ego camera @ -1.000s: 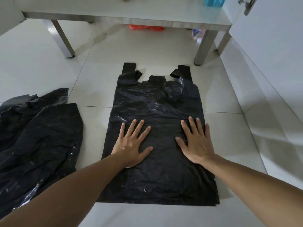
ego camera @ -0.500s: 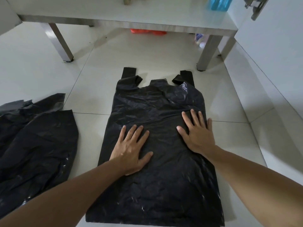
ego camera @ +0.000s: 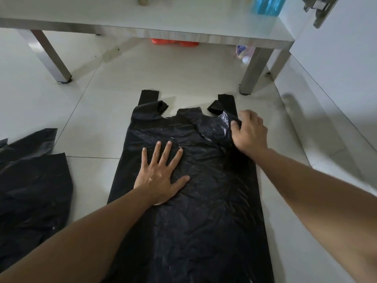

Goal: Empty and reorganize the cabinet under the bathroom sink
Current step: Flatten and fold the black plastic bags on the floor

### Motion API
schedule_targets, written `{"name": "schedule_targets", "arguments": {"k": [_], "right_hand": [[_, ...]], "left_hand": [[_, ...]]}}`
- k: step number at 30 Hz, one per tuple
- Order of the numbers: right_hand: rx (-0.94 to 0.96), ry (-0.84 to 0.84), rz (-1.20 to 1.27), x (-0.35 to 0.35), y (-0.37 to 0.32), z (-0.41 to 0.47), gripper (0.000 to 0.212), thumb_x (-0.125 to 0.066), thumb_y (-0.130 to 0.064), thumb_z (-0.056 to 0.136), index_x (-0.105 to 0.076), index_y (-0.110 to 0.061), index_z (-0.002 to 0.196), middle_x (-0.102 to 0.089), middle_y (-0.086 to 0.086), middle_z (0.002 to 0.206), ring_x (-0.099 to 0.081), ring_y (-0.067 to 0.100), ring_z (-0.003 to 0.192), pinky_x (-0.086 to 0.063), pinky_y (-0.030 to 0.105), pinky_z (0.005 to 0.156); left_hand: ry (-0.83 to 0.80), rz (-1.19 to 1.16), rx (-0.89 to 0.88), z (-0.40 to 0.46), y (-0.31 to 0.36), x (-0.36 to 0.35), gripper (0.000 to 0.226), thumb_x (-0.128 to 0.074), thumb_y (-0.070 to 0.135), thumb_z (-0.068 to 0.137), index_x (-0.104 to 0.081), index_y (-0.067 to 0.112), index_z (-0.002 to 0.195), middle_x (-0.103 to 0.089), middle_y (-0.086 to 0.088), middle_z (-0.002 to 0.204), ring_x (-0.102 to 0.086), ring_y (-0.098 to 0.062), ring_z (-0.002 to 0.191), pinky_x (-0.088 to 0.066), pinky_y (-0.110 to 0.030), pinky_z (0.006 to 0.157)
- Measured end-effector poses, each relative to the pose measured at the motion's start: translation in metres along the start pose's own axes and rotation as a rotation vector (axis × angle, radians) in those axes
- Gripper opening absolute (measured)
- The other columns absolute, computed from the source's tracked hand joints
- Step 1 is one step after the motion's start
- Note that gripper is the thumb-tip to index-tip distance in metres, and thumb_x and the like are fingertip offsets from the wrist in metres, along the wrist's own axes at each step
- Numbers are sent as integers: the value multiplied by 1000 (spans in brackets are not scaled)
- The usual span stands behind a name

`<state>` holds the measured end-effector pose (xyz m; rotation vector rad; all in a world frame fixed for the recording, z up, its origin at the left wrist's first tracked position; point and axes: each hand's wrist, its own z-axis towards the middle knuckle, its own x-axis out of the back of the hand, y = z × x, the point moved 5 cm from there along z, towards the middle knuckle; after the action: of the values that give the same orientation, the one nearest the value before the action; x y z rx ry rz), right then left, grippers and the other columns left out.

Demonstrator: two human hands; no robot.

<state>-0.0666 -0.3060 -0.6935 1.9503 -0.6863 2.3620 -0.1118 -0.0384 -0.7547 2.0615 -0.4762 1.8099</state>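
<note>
A black plastic carrier bag [ego camera: 200, 211] lies flat on the tiled floor, its two handles pointing away from me toward the table. My left hand [ego camera: 161, 174] presses on the bag's middle, palm down and fingers spread. Farther up, my right hand [ego camera: 247, 133] has its fingers curled around the bag's upper right edge near the right handle, pinching the plastic there.
More crumpled black bags [ego camera: 30, 190] lie on the floor at the left. A low grey table [ego camera: 183, 34] stands ahead with a blue bottle [ego camera: 265, 5] on it and an orange item [ego camera: 175, 42] beneath. A white wall [ego camera: 336, 68] runs along the right.
My right hand slid from flat on the bag's middle up to its upper right edge and closed on the plastic. My left hand stayed pressed flat. The view moved closer.
</note>
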Motion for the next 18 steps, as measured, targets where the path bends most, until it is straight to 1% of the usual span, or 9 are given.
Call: {"name": "schedule_targets", "arguments": {"k": [3, 6, 7, 8, 10, 12, 14, 16, 18], "right_hand": [[-348, -255, 113, 8, -3, 36, 62, -24, -55, 101, -46, -10, 138, -51, 16, 137, -49, 37, 124, -36, 47, 103], [-469, -388, 265, 12, -12, 55, 65, -32, -57, 99, -49, -9, 138, -52, 15, 139, -50, 34, 125, -39, 40, 105], [-490, -405, 349, 10, -14, 61, 57, -39, -52, 99, -52, -11, 135, -56, 13, 134, -54, 31, 118, -43, 38, 99], [-510, -422, 439, 8, -15, 66, 45, -46, -45, 98, -55, -12, 127, -61, 10, 119, -58, 26, 103, -47, 35, 86], [-576, -484, 561, 6, -17, 68, 27, -59, -35, 93, -57, -12, 107, -56, 5, 92, -53, 19, 76, -42, 30, 63], [-634, -567, 625, 1, -14, 70, 28, -70, -31, 84, -59, -11, 100, -58, 6, 97, -57, 21, 78, -49, 31, 68], [-669, -578, 684, -3, -10, 77, 30, -78, -23, 78, -63, -9, 100, -63, 8, 108, -64, 27, 94, -55, 43, 85], [-672, -489, 762, -3, -4, 85, 28, -80, -14, 78, -64, -6, 99, -66, 12, 109, -65, 31, 101, -54, 49, 92], [-691, -370, 828, 0, 3, 93, 34, -83, -13, 76, -64, -6, 103, -67, 10, 105, -65, 28, 96, -56, 46, 86]], "left_hand": [[30, -4, -4, -1, 0, 1, 84, 0, 80, 84, 9, 34, 153, 14, -4, 162, 15, -30, 148, 6, -60, 116], [29, -1, -4, -1, 1, 0, 83, -1, 79, 84, 11, 34, 153, 16, -4, 161, 17, -30, 148, 7, -59, 116], [28, -1, -2, -1, 0, -1, 83, 0, 79, 84, 12, 34, 153, 17, -3, 161, 18, -30, 147, 8, -59, 116], [32, -6, 2, -1, 0, 0, 83, 1, 80, 84, 12, 34, 153, 17, -3, 161, 19, -30, 147, 8, -59, 116], [33, -10, 7, -1, 0, 0, 84, 3, 80, 83, 12, 34, 152, 18, -3, 161, 19, -29, 147, 9, -59, 116], [28, -6, 5, -1, 0, -1, 84, 4, 80, 83, 14, 34, 152, 20, -3, 160, 21, -29, 147, 9, -59, 116], [34, -7, 4, -1, 0, 0, 83, 3, 80, 83, 13, 34, 152, 19, -3, 160, 20, -30, 147, 8, -59, 116], [26, -3, 0, -1, 0, 0, 83, 1, 79, 84, 14, 34, 152, 19, -4, 160, 20, -30, 147, 8, -60, 116], [21, 8, 1, -1, 0, 0, 83, 3, 79, 84, 15, 33, 152, 21, -4, 160, 22, -30, 146, 7, -60, 115]]}}
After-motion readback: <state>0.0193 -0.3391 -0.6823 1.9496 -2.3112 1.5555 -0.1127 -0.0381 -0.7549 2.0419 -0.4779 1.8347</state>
